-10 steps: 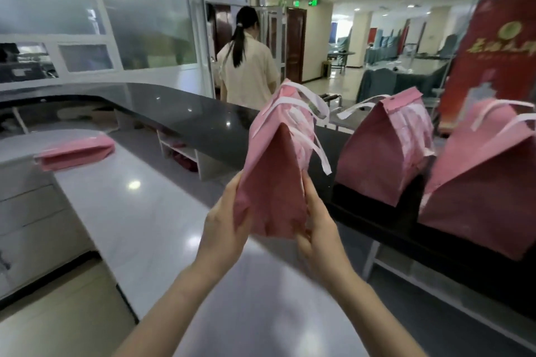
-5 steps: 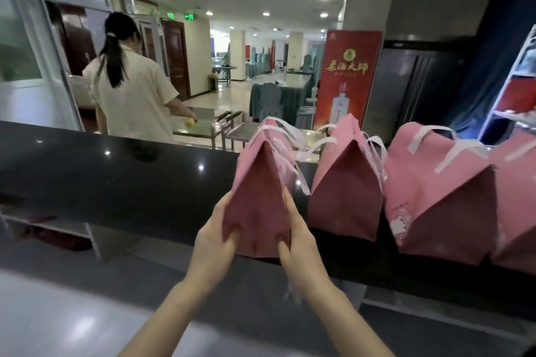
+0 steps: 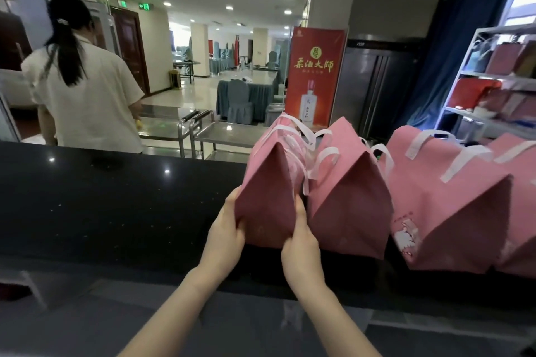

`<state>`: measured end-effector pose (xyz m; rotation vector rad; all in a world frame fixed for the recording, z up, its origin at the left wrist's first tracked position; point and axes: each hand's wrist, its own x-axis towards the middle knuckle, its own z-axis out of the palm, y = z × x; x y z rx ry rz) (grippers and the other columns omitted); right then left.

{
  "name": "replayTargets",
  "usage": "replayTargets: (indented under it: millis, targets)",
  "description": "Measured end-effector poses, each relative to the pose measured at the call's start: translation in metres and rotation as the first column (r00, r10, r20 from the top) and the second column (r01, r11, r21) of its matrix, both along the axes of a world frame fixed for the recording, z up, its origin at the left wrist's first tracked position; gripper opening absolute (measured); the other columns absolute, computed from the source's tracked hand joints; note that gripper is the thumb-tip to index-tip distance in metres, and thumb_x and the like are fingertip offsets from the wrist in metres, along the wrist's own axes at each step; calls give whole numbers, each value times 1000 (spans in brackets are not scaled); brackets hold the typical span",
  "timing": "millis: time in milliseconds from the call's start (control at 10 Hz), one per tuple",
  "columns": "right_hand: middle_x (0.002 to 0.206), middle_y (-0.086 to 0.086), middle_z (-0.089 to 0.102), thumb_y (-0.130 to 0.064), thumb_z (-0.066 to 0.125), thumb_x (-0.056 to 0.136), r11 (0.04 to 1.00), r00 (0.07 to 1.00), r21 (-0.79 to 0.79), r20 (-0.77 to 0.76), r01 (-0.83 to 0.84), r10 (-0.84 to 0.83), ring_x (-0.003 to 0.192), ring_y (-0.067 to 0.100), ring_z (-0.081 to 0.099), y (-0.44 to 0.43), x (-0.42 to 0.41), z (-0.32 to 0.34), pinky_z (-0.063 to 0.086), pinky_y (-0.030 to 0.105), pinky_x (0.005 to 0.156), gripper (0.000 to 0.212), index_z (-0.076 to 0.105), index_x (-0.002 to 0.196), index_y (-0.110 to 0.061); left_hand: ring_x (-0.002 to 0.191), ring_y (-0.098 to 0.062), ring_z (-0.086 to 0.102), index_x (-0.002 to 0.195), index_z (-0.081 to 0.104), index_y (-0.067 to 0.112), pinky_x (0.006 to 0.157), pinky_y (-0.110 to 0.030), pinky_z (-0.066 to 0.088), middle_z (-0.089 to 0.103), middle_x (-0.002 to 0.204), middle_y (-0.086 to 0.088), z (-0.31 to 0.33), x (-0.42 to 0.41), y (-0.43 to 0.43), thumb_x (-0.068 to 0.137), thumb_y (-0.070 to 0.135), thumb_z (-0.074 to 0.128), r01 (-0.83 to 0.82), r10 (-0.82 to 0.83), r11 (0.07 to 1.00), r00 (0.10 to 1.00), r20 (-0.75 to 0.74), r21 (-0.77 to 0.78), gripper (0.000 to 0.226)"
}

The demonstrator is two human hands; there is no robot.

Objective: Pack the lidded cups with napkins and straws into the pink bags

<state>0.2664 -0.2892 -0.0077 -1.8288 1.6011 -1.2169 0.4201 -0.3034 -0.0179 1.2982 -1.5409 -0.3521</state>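
**Seating a pink bag at the left end of the row**

Holding the pink bag [image 3: 266, 200] low down with both hands, just right of frame centre, over the near part of the black counter [image 3: 116, 197]. Clasped on its left wall by the left hand [image 3: 224, 236], fingers curled round the lower corner. Pinched at the right lower corner by the right hand [image 3: 301, 243], thumb pointing up the fold and wedged into the seam with the neighbouring bag [image 3: 351, 203] at 3 o'clock. Touching that neighbour flank to flank, with a third bag [image 3: 446, 211] further along at 3 o'clock. Base contact with the counter: not clear from here. No cups, napkins or straws on view. Judged filled only from the upright, tented shape.

Probably the set-down of a finished bag. To do it well:

- Keep the bag vertical all the way down to avoid tipping any lidded cups inside.
- Land the base flat, then nudge it toward 12 o'clock until it sits wholly on the counter rather than hanging over the near edge.
- Square it to the neighbour without crushing either side wall.
- Check the white handles [image 3: 290, 132] for tangling with the loops next door.
- Draw the right thumb out toward 6 o'clock first, gently, to avoid dragging the neighbour along.
- Steady with the left hand until sure of a stable stand, then let go.

Beyond the counter at 10 o'clock, a person in a cream shirt [image 3: 84, 95], back turned.
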Motion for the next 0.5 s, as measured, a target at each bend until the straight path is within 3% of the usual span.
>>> replayTargets:
  millis: [200,400,500]
  targets:
    - [139,5,51,5,38,88,999,995,33,-90,37,-34,99,31,60,-5,3,2,49,39,88,86,2,149,-44,109,-14,57,142,24,42,86,-26,45,56,128,-1,-3,-2,-2,88,-4,47,-15,16,999,1000,-24,31,75]
    - [144,1,46,-8,48,93,999,998,3,-51,-39,39,117,21,54,24,-17,8,42,28,96,80,2,150,-43,118,-9,54,146,21,43,100,-39,48,53,132,6,-5,2,32,89,8,59,-3,3,995,1000,-3,102,77]
    - [148,-5,38,-11,52,92,993,994,-62,-48,-102,99,127,14,45,42,-27,21,34,18,99,77,9,150,-40,120,-5,51,145,21,46,102,-39,46,50,138,7,3,1,47,87,9,62,5,-3,995,1000,-22,104,81]
